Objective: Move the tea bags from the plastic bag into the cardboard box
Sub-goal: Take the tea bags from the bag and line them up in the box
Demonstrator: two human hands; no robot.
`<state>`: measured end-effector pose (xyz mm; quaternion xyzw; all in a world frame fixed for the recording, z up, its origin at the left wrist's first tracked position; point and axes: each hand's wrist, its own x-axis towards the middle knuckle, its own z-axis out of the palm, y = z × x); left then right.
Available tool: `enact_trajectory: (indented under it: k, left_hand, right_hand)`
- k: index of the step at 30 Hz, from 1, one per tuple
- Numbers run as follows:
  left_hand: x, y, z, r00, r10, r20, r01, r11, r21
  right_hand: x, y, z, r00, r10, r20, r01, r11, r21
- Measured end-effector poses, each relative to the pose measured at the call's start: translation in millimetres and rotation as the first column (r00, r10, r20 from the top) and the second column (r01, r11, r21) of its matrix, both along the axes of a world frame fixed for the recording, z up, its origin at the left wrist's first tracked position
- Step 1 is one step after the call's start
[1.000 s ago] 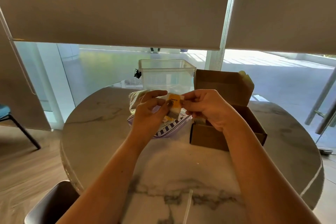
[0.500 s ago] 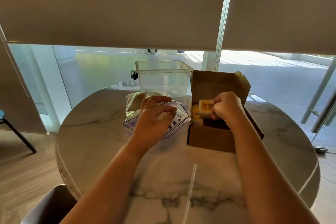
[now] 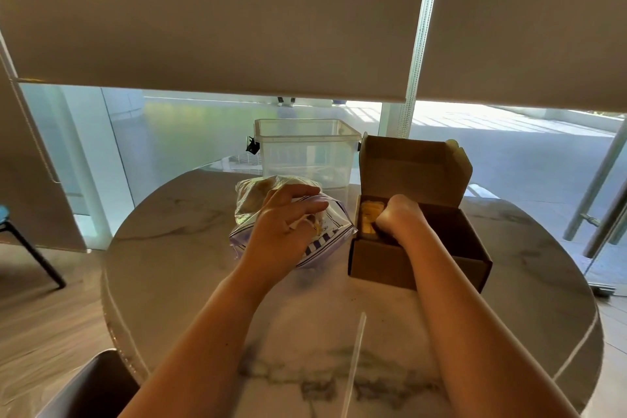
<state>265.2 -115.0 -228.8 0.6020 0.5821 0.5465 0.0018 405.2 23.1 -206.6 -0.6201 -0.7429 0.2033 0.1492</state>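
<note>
My right hand [image 3: 395, 214] now down inside cardboard box [image 3: 420, 265], fisted, contents unclear; left hand [image 3: 285, 231] pinches plastic bag [image 3: 325, 241]; bench [image 3: 203, 282] edge clear.

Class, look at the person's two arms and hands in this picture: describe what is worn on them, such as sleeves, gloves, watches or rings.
Both forearms are bare right up to the bottom edge of the picture, with no sleeve in view. The left hand and the right hand wear no gloves. No watch or bracelet shows on either wrist. No ring can be seen, though the right hand's fingers are hidden from view.

Hands [image 3: 285, 224] at bag [image 3: 325, 241], box [image 3: 417, 261].
</note>
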Motion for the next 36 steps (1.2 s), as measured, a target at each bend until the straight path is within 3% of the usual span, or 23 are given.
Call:
enact_trajectory:
  k: [7,10,13,15,17,19,20,22,24,26,29,36]
  left_hand:
    - [-8.7,-6.7,2.1,0.998,0.006,-0.058,-0.004,1.0,0.029]
    - [-16.9,-5.1,-1.2,0.986,0.095,-0.137,-0.081,0.991,0.109]
    - [-20.8,-2.4,-4.3,0.973,0.154,-0.171,-0.125,0.978,0.168]
    - [-19.8,-1.8,-4.6,0.974,0.164,-0.157,-0.134,0.973,0.186]
    - [-20.1,-1.4,-4.6,0.977,0.15,-0.149,-0.117,0.971,0.209]
    - [-21.9,-1.0,-4.5,0.971,0.143,-0.191,-0.096,0.967,0.237]
    - [-22.5,-0.7,-4.5,0.967,0.138,-0.212,-0.085,0.966,0.245]
    - [-22.6,-1.3,-4.4,0.975,0.119,-0.186,-0.076,0.973,0.219]
    - [-22.1,-2.0,-4.0,0.986,0.122,-0.116,-0.1,0.979,0.177]
    - [-21.9,-1.2,-4.4,0.987,0.14,-0.085,-0.124,0.978,0.17]
    - [-21.4,-0.4,-4.5,0.983,0.151,-0.105,-0.129,0.974,0.188]
    - [-22.6,-5.1,-0.1,0.972,0.157,-0.174,-0.132,0.98,0.147]
  right_hand:
    - [3.9,-0.7,2.6,1.0,-0.018,0.016,0.017,1.0,0.002]
    - [12.9,-5.7,7.4,0.999,-0.037,0.011,0.035,0.987,0.159]
    - [15.1,-19.3,15.2,0.983,0.08,-0.162,-0.013,0.926,0.377]
    - [12.0,-39.6,28.0,0.893,0.272,-0.36,-0.116,0.909,0.399]
    - [7.5,-64.8,42.0,0.726,0.427,-0.538,-0.332,0.904,0.27]
    - [-2.2,-87.9,44.9,0.642,0.519,-0.565,-0.551,0.824,0.131]
    - [-9.4,-94.4,40.6,0.652,0.569,-0.502,-0.61,0.786,0.099]
    - [-30.5,-95.9,26.9,0.729,0.663,-0.167,-0.657,0.747,0.097]
    - [-49.7,-91.5,12.9,0.767,0.607,0.205,-0.632,0.77,0.086]
    - [-61.8,-84.4,0.5,0.774,0.512,0.373,-0.575,0.815,0.074]
    - [-74.3,-72.7,-19.9,0.796,0.491,0.355,-0.559,0.821,0.118]
    - [-92.0,-52.6,-42.5,0.855,0.398,0.333,-0.509,0.767,0.391]
